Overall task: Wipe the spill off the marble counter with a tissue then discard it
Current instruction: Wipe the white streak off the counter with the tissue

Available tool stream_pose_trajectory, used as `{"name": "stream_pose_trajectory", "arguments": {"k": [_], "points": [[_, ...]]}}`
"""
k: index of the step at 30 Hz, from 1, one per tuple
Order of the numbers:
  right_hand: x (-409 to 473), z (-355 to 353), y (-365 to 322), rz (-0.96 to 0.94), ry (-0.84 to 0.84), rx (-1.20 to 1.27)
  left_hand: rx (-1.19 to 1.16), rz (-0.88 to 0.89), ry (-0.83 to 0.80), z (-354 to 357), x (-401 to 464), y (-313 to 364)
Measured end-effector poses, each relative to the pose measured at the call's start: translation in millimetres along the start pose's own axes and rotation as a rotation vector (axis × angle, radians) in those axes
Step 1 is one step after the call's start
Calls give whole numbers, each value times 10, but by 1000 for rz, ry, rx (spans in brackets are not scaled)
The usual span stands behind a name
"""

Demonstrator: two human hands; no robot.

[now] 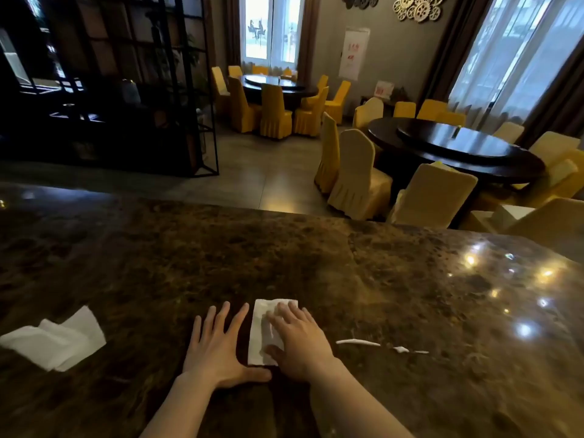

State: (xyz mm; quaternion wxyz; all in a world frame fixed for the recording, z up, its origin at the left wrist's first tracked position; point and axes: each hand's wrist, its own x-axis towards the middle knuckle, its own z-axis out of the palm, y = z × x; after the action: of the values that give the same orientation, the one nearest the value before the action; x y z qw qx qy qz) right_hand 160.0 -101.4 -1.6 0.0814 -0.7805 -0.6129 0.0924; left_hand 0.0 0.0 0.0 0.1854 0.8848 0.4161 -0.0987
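A folded white tissue (261, 330) lies flat on the brown marble counter (410, 295) near its front. My right hand (300, 339) rests palm down on the tissue's right half, fingers spread, pressing it rather than gripping it. My left hand (218, 346) lies flat on the bare counter just left of the tissue, fingers apart, its thumb reaching under the tissue's lower edge. A thin white streak of spill (358, 342) runs along the counter to the right of my right hand, with smaller white bits (401, 349) further right.
A second, loosely unfolded white tissue (57, 343) lies at the counter's left. Beyond the counter's far edge are round dark dining tables (458, 153) ringed by yellow-covered chairs (357, 175), and a black metal shelf (126, 90) at the left.
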Motion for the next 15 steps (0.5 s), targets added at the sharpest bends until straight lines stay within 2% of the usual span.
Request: {"name": "stream_pose_trajectory", "arguments": {"k": [5, 15], "points": [[29, 85, -98, -40, -49, 7, 5, 0, -33, 97, 87, -165], [-414, 86, 447, -46, 128, -22, 9, 136, -66, 287, 251, 287]]}}
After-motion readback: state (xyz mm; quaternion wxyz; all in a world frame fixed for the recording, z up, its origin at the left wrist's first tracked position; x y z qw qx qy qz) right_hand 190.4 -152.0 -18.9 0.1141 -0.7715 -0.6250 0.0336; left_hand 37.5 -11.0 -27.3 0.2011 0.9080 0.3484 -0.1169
